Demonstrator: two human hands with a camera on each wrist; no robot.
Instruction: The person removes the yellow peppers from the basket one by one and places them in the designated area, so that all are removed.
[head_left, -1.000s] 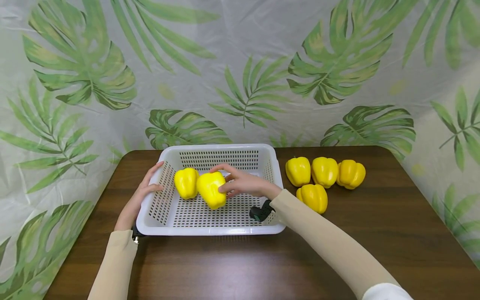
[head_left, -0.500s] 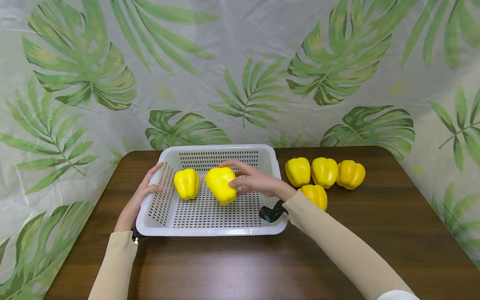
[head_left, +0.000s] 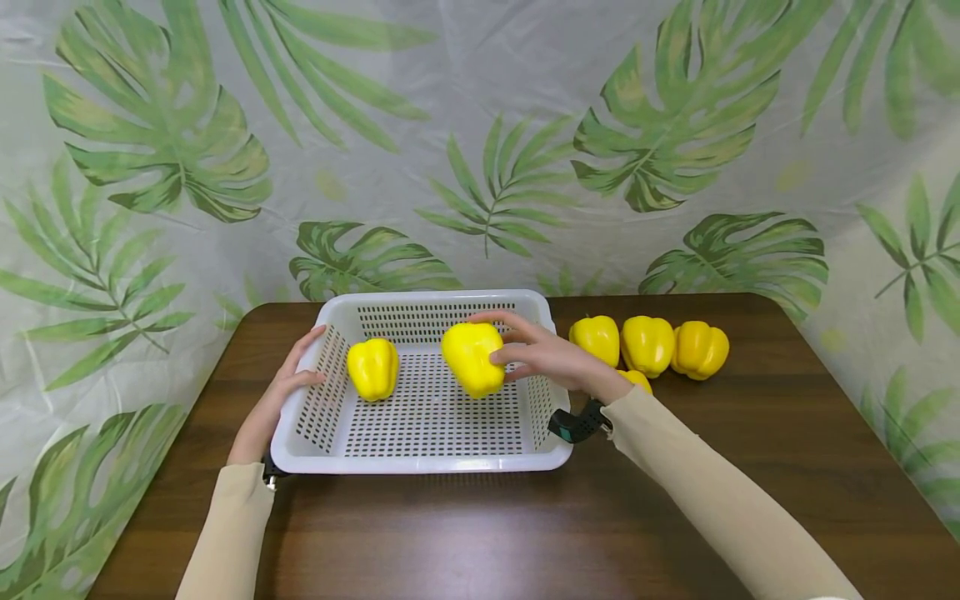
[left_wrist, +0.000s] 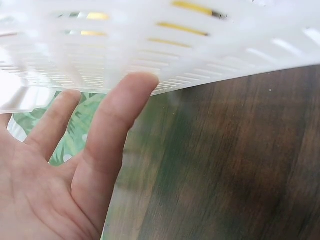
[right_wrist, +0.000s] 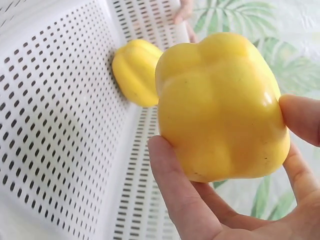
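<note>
In the head view my right hand (head_left: 551, 357) holds a yellow bell pepper (head_left: 474, 358) over the right half of a white perforated plastic basket (head_left: 420, 463). The right wrist view shows the thumb on one side of this pepper and the fingers curled around the other. A second yellow bell pepper (head_left: 372, 369) lies inside the basket near its left wall. My left hand (head_left: 276, 396) rests against the basket's left side, fingers extended. Seen from the left wrist, its thumb (left_wrist: 120, 112) touches the outside of the slotted wall.
Several more yellow bell peppers stand right of the basket on the brown wooden table (head_left: 420, 533); one (head_left: 648, 346) is in the middle of the back row. The front pepper (head_left: 637, 381) is partly hidden by my right wrist. A leaf-printed cloth (head_left: 495, 167) hangs behind the table.
My right hand has carried its bell pepper to the right and slightly up, away from the pepper in the basket. My left hand has stayed at the basket's side.
</note>
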